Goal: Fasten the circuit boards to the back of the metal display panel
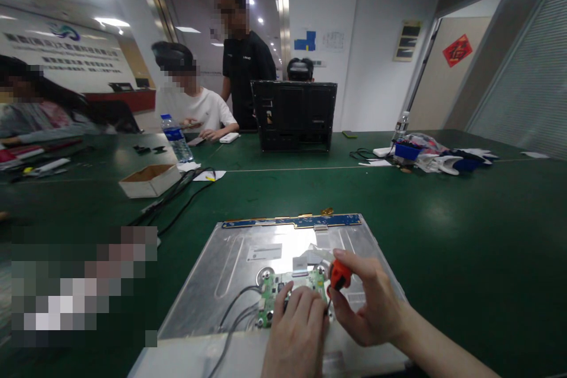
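A silver metal panel point(248, 260) lies flat on the green table, with a blue strip point(292, 221) along its far edge. A small green circuit board point(274, 289) with grey wires sits near its front. My left hand point(296, 331) rests on the board, fingers curled down onto it. My right hand point(367, 301) is closed around an orange-handled screwdriver point(340, 274), whose tip points down at the board's right edge beside my left fingers.
A cardboard box point(150, 180), black cables point(186, 189) and a water bottle point(176, 139) lie to the left. A black monitor back point(293, 115) stands across the table, people behind it. Gloves and bags point(438, 156) lie at right.
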A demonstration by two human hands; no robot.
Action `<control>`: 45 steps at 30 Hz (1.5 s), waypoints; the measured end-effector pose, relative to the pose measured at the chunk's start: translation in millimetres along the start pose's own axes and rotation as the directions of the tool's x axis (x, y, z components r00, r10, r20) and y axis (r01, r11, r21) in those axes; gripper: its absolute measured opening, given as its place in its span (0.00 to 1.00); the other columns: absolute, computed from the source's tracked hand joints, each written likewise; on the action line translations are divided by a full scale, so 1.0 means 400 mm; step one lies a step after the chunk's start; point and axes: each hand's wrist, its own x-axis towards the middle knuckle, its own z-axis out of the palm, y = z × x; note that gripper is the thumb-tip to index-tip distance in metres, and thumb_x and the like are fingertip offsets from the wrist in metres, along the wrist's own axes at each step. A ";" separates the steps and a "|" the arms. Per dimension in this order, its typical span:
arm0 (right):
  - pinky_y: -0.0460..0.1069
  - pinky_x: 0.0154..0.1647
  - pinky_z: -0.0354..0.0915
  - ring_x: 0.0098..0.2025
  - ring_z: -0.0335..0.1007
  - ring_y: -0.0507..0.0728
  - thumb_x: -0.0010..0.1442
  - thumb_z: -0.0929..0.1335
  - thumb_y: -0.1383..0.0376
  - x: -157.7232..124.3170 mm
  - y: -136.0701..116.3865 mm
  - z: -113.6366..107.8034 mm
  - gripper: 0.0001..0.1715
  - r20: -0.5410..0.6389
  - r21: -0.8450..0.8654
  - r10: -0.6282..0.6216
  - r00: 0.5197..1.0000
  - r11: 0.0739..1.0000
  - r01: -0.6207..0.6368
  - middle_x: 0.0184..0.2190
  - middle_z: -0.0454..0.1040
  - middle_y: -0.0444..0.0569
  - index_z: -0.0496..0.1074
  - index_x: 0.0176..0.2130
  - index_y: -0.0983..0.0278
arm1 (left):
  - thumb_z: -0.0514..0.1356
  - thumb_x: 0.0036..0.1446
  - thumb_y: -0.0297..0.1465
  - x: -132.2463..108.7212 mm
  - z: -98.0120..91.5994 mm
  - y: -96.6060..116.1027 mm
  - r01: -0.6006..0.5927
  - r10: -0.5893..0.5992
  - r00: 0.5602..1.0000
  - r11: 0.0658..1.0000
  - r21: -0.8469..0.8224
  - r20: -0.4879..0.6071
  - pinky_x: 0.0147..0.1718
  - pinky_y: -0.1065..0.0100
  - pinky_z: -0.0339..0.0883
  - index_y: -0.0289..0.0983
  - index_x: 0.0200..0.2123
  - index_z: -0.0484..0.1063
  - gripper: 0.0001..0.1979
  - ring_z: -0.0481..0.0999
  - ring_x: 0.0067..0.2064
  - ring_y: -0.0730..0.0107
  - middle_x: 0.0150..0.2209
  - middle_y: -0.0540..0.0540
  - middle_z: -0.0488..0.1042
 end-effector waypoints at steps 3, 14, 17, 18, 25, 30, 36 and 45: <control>0.47 0.21 0.66 0.23 0.69 0.53 0.59 0.61 0.74 0.002 -0.002 -0.001 0.31 0.000 -0.005 0.003 1.000 1.000 -0.003 0.30 0.74 0.46 0.56 0.62 0.69 | 0.46 0.63 0.19 0.000 -0.001 0.001 -0.004 0.004 1.000 1.000 -0.003 -0.009 0.55 0.59 0.53 0.40 0.35 0.69 0.15 0.72 0.37 0.62 0.32 0.50 0.74; 0.46 0.21 0.67 0.23 0.69 0.53 0.58 0.62 0.74 0.004 -0.002 -0.002 0.35 -0.002 -0.005 0.021 1.000 1.000 -0.021 0.30 0.75 0.45 0.56 0.64 0.66 | 0.47 0.62 0.18 -0.009 0.011 -0.001 0.015 -0.015 1.000 1.000 0.016 -0.002 0.55 0.56 0.56 0.40 0.35 0.69 0.15 0.72 0.38 0.62 0.32 0.50 0.74; 0.46 0.21 0.67 0.23 0.69 0.53 0.58 0.62 0.74 0.005 -0.001 -0.002 0.35 -0.004 0.000 0.020 1.000 1.000 -0.020 0.30 0.75 0.45 0.56 0.64 0.66 | 0.47 0.62 0.18 -0.014 0.015 -0.001 0.026 -0.026 1.000 1.000 0.002 -0.007 0.56 0.56 0.56 0.40 0.35 0.69 0.15 0.73 0.38 0.62 0.32 0.50 0.74; 0.46 0.21 0.67 0.22 0.69 0.53 0.58 0.62 0.74 0.005 -0.001 -0.002 0.35 -0.004 0.001 0.016 1.000 1.000 -0.016 0.30 0.75 0.45 0.56 0.64 0.67 | 0.47 0.63 0.18 -0.016 0.016 -0.002 0.026 -0.026 1.000 1.000 -0.001 -0.008 0.56 0.56 0.55 0.40 0.35 0.68 0.15 0.73 0.38 0.62 0.32 0.51 0.74; 0.45 0.21 0.68 0.23 0.69 0.52 0.60 0.62 0.74 0.003 -0.002 -0.001 0.35 -0.002 -0.025 0.030 1.000 0.999 -0.030 0.30 0.74 0.43 0.55 0.65 0.65 | 0.46 0.66 0.20 -0.021 0.023 -0.004 0.026 -0.026 1.000 1.000 0.002 -0.017 0.56 0.56 0.55 0.40 0.35 0.69 0.15 0.73 0.38 0.63 0.32 0.51 0.74; 0.45 0.21 0.68 0.22 0.69 0.52 0.60 0.62 0.74 0.005 -0.001 -0.001 0.33 -0.001 -0.021 0.019 1.000 1.000 -0.019 0.29 0.75 0.44 0.56 0.64 0.66 | 0.46 0.67 0.21 -0.020 0.021 -0.003 0.025 -0.025 0.999 1.000 -0.007 -0.020 0.55 0.56 0.56 0.40 0.35 0.69 0.15 0.74 0.38 0.62 0.33 0.50 0.75; 0.46 0.20 0.68 0.22 0.68 0.53 0.59 0.62 0.75 0.003 -0.001 0.000 0.34 -0.007 -0.005 0.020 1.000 1.000 -0.020 0.29 0.75 0.45 0.56 0.63 0.66 | 0.47 0.65 0.20 -0.020 0.020 -0.005 0.024 -0.024 1.000 1.000 -0.006 -0.012 0.56 0.56 0.56 0.40 0.36 0.69 0.14 0.74 0.39 0.62 0.33 0.50 0.75; 0.45 0.20 0.67 0.22 0.68 0.53 0.58 0.63 0.74 0.004 -0.001 0.001 0.36 -0.006 0.000 0.019 1.000 1.000 -0.019 0.29 0.75 0.44 0.55 0.64 0.65 | 0.48 0.62 0.19 -0.013 0.011 -0.001 0.001 -0.001 1.000 1.000 0.018 0.007 0.56 0.57 0.55 0.41 0.35 0.68 0.13 0.73 0.38 0.62 0.32 0.50 0.74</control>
